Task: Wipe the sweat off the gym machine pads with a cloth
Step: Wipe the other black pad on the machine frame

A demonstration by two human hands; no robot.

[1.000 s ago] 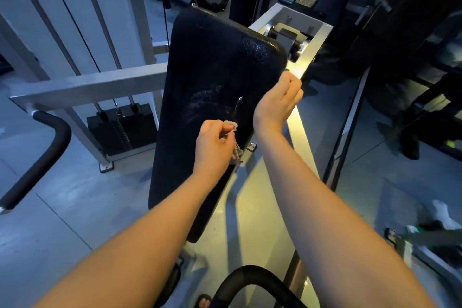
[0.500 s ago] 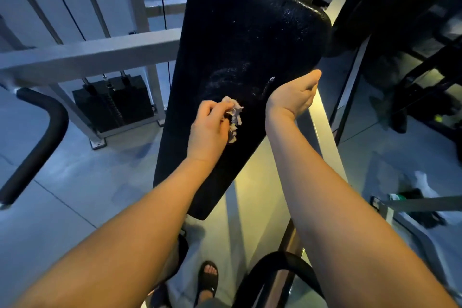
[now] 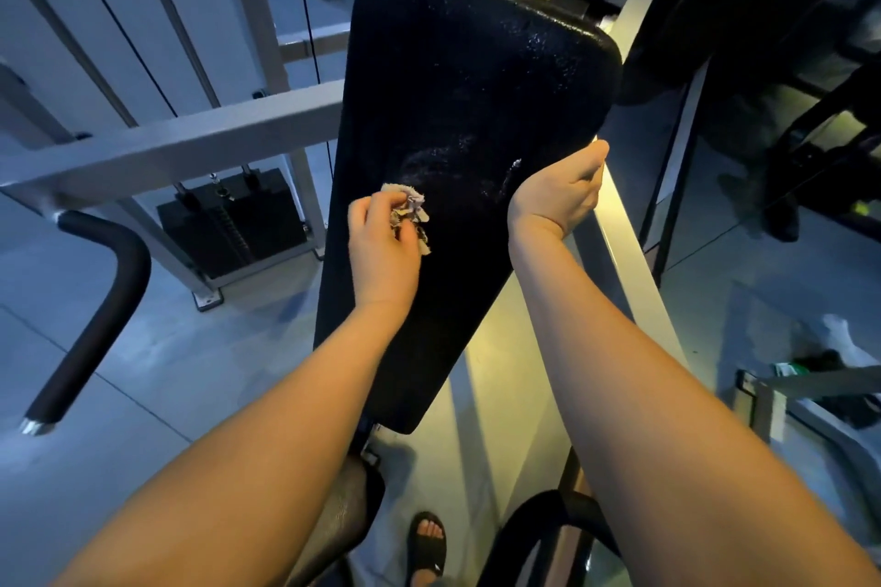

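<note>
While you face the long black textured vinyl pad (image 3: 476, 110) running up the middle of the frame, a grey steel crossbar (image 3: 190, 143) crosses behind it at left. Below the crossbar sits a black weight stack (image 3: 238, 224), and a black foam-covered handle (image 3: 100, 300) angles down the far left. A pale metal frame rail (image 3: 629, 262) runs along the pad's right side. Your left hand (image 3: 381, 248) pinches a crumpled pale cloth (image 3: 410, 212) in curled fingers, against the pad left of a wet smear. Your right hand (image 3: 558, 195) grips the pad's right edge, thumb pointing up.
</note>
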